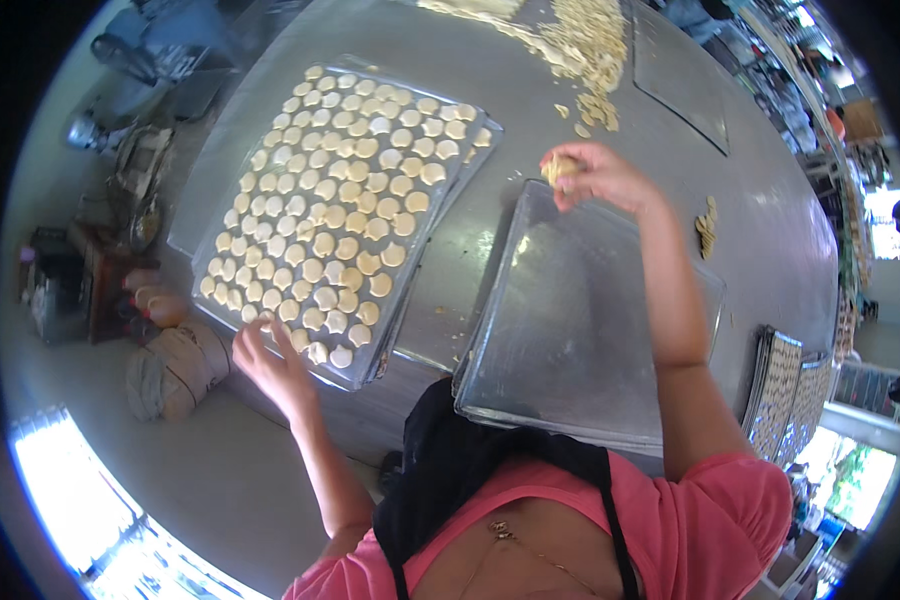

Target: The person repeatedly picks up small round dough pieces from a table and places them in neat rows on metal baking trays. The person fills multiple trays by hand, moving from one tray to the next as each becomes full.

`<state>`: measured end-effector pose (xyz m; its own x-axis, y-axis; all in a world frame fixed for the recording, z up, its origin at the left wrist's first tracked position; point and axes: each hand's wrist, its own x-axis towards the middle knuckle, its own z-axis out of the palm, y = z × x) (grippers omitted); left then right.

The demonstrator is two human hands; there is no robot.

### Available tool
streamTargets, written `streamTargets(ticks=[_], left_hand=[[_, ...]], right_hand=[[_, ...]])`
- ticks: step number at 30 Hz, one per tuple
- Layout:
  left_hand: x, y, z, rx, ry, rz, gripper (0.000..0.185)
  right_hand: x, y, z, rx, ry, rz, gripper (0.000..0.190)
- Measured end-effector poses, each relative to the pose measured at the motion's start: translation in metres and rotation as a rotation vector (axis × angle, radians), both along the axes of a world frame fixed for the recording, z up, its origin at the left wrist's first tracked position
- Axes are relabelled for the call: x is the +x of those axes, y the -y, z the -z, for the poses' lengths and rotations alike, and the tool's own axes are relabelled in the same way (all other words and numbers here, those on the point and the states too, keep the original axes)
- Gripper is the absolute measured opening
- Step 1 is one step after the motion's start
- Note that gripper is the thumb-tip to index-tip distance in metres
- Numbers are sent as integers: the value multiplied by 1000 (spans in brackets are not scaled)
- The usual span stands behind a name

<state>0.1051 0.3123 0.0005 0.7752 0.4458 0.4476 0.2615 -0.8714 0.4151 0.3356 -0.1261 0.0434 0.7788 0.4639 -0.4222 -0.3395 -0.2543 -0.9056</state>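
A metal baking tray (390,289) full of flat, pale dough pieces (313,270) lies on the left, on top of other trays. My left hand (274,364) is at its near left edge, fingers spread over the dough pieces there; whether it touches one I cannot tell. My right hand (596,178) holds a small clump of dough (561,171) between thumb and fingers, above the far edge of a stack of bare metal trays (570,322) in front of me.
Loose dough scraps (589,52) and a flat dough sheet (487,7) lie at the table's far side. A thin tray (679,82) is beyond on the right. A small row of dough pieces (705,232) and filled trays (776,390) lie right. A bundled sack (176,371) stands left.
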Motion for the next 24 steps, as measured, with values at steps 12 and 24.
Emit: streamTargets(ticks=[12,24], left_hand=[[171,232,25,-182,-128,1030,30],[169,272,28,-86,-148,1040,34]], right_hand=[[-79,8,51,15,367,529,23],[-104,41,49,-219,288,644,21]])
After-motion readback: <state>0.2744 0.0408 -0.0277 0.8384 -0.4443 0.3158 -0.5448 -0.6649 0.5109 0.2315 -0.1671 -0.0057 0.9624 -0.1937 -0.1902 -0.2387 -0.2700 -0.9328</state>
